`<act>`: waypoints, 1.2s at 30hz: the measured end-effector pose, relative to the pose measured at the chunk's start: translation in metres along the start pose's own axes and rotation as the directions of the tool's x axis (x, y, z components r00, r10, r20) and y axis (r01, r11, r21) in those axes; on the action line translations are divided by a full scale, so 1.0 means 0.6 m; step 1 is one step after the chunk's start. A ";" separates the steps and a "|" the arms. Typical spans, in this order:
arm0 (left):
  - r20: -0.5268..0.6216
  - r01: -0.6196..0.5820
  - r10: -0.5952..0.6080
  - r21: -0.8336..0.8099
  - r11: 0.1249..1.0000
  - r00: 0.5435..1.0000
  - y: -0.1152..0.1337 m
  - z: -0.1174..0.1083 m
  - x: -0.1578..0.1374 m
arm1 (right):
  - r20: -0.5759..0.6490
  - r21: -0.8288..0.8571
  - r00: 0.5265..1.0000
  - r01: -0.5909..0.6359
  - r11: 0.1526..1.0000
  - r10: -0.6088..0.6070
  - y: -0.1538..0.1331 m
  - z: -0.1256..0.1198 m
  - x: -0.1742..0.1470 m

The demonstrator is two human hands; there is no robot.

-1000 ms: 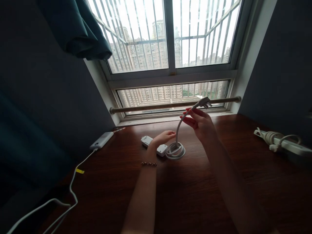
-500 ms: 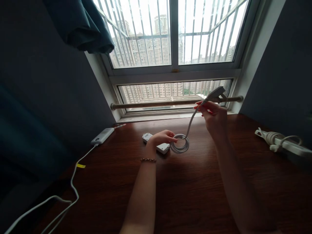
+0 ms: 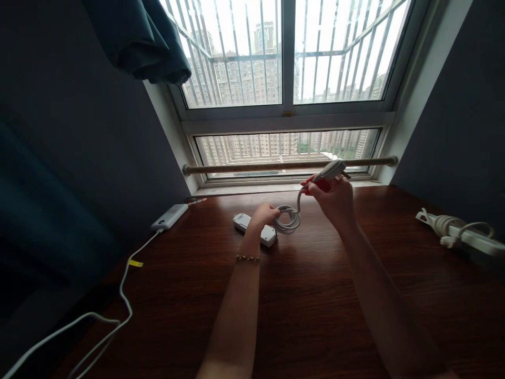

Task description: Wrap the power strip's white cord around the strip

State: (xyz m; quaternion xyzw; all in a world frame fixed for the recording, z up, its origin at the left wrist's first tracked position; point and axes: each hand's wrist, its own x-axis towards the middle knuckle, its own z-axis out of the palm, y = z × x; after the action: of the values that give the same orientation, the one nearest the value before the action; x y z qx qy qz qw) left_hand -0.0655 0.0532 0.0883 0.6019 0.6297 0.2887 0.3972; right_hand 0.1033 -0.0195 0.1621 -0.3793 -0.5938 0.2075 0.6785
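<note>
The left hand (image 3: 266, 213) pinches the coiled cable (image 3: 288, 229) — its coil is just right of the middle white strip (image 3: 269, 236). The right hand (image 3: 333, 200) holds this cable close to its plug (image 3: 332, 169) — farther right of the strip. Well right of the strip lies a cord-wrapped strip (image 3: 475, 240).

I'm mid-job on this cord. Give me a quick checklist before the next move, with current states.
1. Right hand holding the cord's plug end: ok.
2. Left hand at the coil, fingers on its left side: ok.
3. White power strip in full view: not ok; the left hand and wrist cover its middle.
4. Coil joined to that strip: cannot tell; their meeting point is unclear.
5. Second strip, with its wrapped cord, apart from both hands: ok.
</note>
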 end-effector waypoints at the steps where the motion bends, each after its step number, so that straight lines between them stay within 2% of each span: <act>1: 0.004 0.005 -0.005 -0.015 1.000 1.000 0.001 0.000 0.000 | 0.021 0.051 0.999 -0.050 0.997 0.049 0.002 0.002 0.001; 6: 0.053 0.018 -0.012 -0.103 0.994 0.999 0.006 0.004 -0.001 | 0.123 0.328 0.964 -0.265 0.907 0.237 0.021 0.018 0.004; 10: 0.066 0.021 -0.011 -0.157 0.987 0.998 0.008 0.010 -0.001 | 0.109 0.411 0.959 -0.282 0.867 0.260 0.045 0.027 0.005; 13: 0.060 0.031 -0.020 -0.183 0.983 0.998 0.008 0.013 -0.001 | 0.073 0.422 0.970 -0.240 0.874 0.231 0.056 0.025 0.008; 16: 0.037 0.049 -0.042 -0.215 0.975 0.998 0.005 0.016 0.003 | 0.022 0.351 0.971 -0.230 0.908 0.237 0.057 0.013 0.012; 19: -0.007 0.064 -0.068 -0.246 0.967 0.998 -0.002 0.019 0.013 | 0.029 0.184 0.946 -0.324 0.928 0.324 0.054 -0.004 0.017; 22: -0.048 0.071 -0.087 -0.267 0.961 0.995 -0.009 0.022 0.023 | 0.054 0.035 0.899 -0.436 0.899 0.434 0.056 -0.019 0.020; 24: -0.061 0.068 -0.089 -0.282 0.957 0.994 -0.013 0.025 0.028 | 0.007 -0.047 0.877 -0.480 0.876 0.481 0.063 -0.026 0.022; 26: -0.069 0.062 -0.086 -0.301 0.952 0.994 -0.016 0.027 0.032 | -0.077 -0.148 0.895 -0.446 0.883 0.439 0.074 -0.030 0.026; 29: -0.085 0.052 -0.085 -0.329 0.943 0.993 -0.019 0.030 0.036 | -0.142 -0.240 0.956 -0.284 0.928 0.256 0.097 -0.032 0.032; 31: -0.100 0.046 -0.085 -0.347 0.937 0.991 -0.021 0.029 0.039 | -0.146 -0.224 0.975 -0.195 0.955 0.165 0.116 -0.031 0.034; 33: -0.115 0.040 -0.087 -0.363 0.931 0.990 -0.024 0.026 0.041 | -0.151 -0.185 0.981 -0.151 0.971 0.124 0.136 -0.028 0.035; 36: -0.132 0.030 -0.088 -0.387 0.922 0.987 -0.026 0.021 0.042 | -0.165 -0.086 0.974 -0.171 0.982 0.155 0.165 -0.020 0.035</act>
State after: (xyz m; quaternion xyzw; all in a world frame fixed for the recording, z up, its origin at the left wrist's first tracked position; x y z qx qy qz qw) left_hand -0.0620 0.0751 0.0646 0.4706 0.6064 0.4375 0.4685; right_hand 0.1359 0.0546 0.1001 -0.4753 -0.5149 0.2020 0.6842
